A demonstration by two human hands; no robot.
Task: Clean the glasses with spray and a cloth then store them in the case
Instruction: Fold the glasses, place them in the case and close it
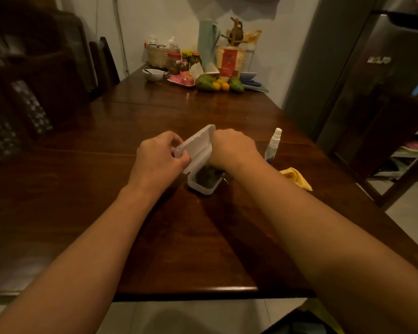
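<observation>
Holding the white case (198, 153) lid, left hand (161, 156), right hand (232, 148) inside

A white case (198, 150) with a dark inside sits mid-frame on the dark brown bench (203, 237); right of it, a white spray bottle (273, 143) and yellow cloth (297, 178).

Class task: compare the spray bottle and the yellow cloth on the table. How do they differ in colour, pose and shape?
The spray bottle is white and pale; the yellow cloth is bright yellow. The spray bottle stands upright, while the yellow cloth lies crumpled and low. The spray bottle looks rigid and slim; the yellow cloth is soft and folded. Both rest untouched on the wooden table, beside the right hand.
</observation>
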